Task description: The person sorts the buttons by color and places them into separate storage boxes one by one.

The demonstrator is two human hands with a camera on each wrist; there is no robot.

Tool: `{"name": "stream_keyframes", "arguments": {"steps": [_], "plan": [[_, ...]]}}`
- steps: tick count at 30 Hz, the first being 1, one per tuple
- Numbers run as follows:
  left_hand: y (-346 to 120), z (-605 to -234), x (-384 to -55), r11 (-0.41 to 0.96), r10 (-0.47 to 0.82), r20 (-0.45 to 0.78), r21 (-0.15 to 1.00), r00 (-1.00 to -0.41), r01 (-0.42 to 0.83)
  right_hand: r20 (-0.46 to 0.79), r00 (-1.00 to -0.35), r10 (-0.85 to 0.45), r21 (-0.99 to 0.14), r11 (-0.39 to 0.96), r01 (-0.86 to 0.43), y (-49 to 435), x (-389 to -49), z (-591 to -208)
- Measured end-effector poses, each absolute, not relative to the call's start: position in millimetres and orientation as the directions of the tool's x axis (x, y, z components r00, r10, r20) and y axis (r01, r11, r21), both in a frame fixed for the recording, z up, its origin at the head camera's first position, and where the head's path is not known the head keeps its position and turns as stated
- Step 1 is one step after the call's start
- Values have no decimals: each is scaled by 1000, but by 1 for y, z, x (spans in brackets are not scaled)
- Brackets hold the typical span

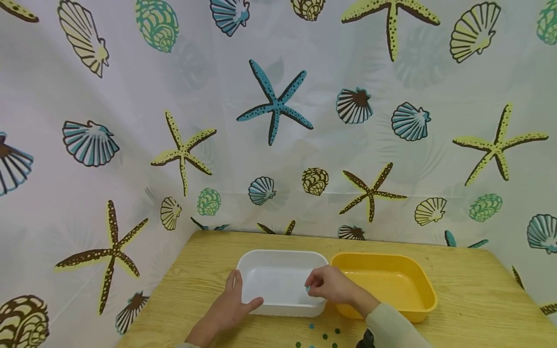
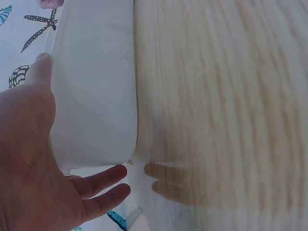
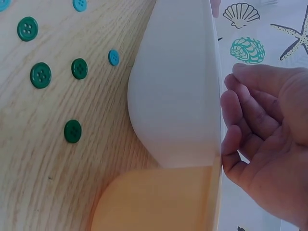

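A white plastic tub (image 1: 278, 309) stands on the wooden table. My left hand (image 1: 228, 304) rests against its left end, thumb (image 2: 42, 70) along the near rim and fingers (image 2: 103, 182) straight by the end wall. Over the tub's right part, my right hand (image 1: 332, 285) pinches a small light blue button (image 1: 307, 289) between thumb and fingertips. That button is hidden in the right wrist view. In front of the tub lie several loose buttons, among them a green button (image 3: 40, 75) and a blue button (image 3: 113, 57).
A yellow tub (image 1: 387, 285) stands close to the right of the white one, under my right forearm. A dark object (image 1: 366, 340) shows by the right sleeve. Cloth with shells and starfish (image 1: 276, 104) hangs behind and beside the table (image 1: 474, 290).
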State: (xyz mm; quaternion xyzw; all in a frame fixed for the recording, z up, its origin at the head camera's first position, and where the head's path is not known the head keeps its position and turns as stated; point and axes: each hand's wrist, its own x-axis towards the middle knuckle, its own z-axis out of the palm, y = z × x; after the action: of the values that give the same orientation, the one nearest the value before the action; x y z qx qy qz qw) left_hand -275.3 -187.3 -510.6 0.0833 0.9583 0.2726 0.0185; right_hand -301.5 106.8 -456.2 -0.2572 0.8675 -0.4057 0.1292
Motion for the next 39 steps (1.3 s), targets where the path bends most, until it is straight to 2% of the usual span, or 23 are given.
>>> {"name": "stream_keyframes", "arguments": {"steps": [39], "plan": [[-186, -508, -272, 836, 174, 16, 526, -985, 156, 27, -884, -467, -740, 585, -332, 101, -325, -457]]}}
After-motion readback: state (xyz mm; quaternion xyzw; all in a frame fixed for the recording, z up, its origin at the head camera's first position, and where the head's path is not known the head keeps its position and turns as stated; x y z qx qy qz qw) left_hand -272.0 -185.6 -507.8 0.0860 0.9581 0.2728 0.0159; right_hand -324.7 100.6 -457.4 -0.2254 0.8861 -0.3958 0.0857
